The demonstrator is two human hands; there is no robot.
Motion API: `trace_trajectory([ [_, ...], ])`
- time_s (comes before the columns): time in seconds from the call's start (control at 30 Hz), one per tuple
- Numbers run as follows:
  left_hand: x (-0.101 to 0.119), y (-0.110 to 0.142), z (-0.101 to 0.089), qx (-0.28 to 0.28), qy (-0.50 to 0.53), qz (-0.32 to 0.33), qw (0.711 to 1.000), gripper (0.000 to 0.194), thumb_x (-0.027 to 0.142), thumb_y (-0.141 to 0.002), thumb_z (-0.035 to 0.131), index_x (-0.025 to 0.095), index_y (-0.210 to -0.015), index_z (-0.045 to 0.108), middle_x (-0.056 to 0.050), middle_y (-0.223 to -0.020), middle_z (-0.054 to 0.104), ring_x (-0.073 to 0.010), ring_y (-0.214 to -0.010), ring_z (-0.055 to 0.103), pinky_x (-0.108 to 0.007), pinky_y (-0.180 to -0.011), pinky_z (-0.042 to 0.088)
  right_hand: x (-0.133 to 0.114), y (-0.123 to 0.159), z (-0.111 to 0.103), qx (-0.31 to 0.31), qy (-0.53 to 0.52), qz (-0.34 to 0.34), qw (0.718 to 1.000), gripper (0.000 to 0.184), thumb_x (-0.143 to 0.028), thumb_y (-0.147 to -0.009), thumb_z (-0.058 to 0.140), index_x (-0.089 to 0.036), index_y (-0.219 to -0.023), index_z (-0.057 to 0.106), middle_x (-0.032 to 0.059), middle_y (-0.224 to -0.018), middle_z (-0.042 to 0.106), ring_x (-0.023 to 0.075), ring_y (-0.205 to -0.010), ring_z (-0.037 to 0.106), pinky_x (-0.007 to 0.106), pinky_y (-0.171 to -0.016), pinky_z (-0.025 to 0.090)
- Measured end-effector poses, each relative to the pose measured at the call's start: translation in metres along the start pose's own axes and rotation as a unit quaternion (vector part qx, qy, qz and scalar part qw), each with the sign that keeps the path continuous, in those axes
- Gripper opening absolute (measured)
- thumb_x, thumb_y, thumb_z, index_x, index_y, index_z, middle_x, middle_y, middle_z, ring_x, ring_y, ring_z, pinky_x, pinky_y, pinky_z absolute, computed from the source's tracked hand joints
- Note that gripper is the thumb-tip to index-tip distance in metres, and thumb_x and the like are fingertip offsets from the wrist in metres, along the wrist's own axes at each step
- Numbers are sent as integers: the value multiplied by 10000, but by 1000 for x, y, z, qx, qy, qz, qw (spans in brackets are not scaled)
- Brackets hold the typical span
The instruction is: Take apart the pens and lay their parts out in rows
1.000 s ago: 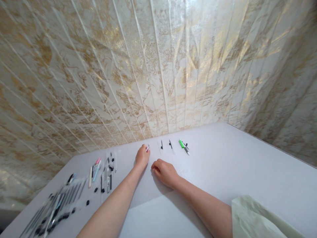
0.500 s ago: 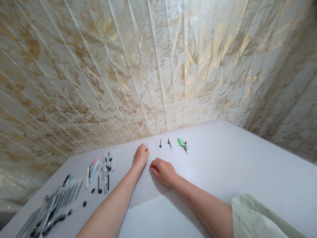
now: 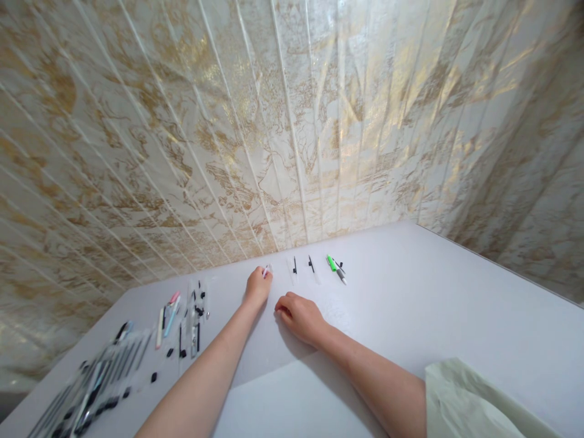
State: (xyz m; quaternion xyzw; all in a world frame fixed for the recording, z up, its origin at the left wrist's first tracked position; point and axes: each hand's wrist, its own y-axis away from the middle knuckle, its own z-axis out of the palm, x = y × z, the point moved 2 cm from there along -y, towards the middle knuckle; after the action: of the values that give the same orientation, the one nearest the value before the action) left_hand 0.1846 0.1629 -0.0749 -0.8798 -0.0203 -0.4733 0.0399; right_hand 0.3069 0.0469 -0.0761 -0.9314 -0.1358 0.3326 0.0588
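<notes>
My left hand (image 3: 257,287) reaches across the white table (image 3: 410,316) toward the wall, its fingers closed round a small pen (image 3: 266,269) whose pink-and-white tip sticks out. My right hand (image 3: 297,315) rests on the table just to the right, knuckles up and fingers curled under; nothing shows in it. Beyond the hands lie two clear pen parts with black ends (image 3: 294,266), and a green pen (image 3: 332,263) beside a grey one (image 3: 341,277).
At the left lie pink and blue pens (image 3: 171,303), black caps and clear barrels (image 3: 197,313), and a big cluster of pens (image 3: 91,389) at the table's left edge. A gold-marbled wall (image 3: 292,121) rises behind and at the right.
The view has shifted slightly. My left hand has drawn a little to the left with the pen. My right hand has stayed put.
</notes>
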Motion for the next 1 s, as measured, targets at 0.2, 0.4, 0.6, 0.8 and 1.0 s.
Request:
trace_trajectory([
  [0.2, 9, 42, -7, -67, 242, -66, 966, 209, 228, -882, 409, 142, -854, 597, -85, -843, 641, -119, -649, 599, -262, -650, 488, -2, -3, -2, 27, -115, 26, 993, 169, -252, -877, 462, -200, -837, 617, 20, -842, 650, 144, -745, 567, 242, -643, 346],
  [0.4, 12, 88, -11, -93, 474, -113, 868, 180, 232, -898, 456, 156, -893, 619, -91, -956, 636, -149, -870, 625, -284, -773, 516, -6, 0, 12, -2, -267, 29, 963, 81, -211, -780, 570, -195, -852, 538, -6, -771, 639, 121, -635, 561, 218, -575, 369],
  [0.6, 3, 91, -25, -88, 553, -124, 819, 170, 208, -864, 535, 139, -895, 688, -96, -947, 649, -148, -897, 605, -255, -799, 491, -2, 0, 14, -2, -271, 10, 963, 39, -161, -772, 524, -195, -788, 513, -44, -641, 557, 102, -579, 505, 202, -546, 353],
  [0.8, -17, 76, -38, -60, 543, -90, 833, 151, 240, -794, 634, 154, -886, 716, -78, -996, 652, -136, -922, 577, -263, -838, 460, 5, -3, 7, -2, -278, 50, 959, 52, -205, -815, 473, -196, -800, 523, -46, -635, 546, 102, -535, 518, 212, -524, 378],
  [1.0, -34, 60, -48, 19, 522, -99, 847, 217, 310, -713, 707, 133, -839, 715, -82, -901, 667, -114, -789, 574, -249, -766, 453, 5, -3, 4, -13, -255, 59, 965, 85, -252, -842, 466, -198, -814, 526, -31, -674, 588, 102, -519, 524, 221, -524, 388],
])
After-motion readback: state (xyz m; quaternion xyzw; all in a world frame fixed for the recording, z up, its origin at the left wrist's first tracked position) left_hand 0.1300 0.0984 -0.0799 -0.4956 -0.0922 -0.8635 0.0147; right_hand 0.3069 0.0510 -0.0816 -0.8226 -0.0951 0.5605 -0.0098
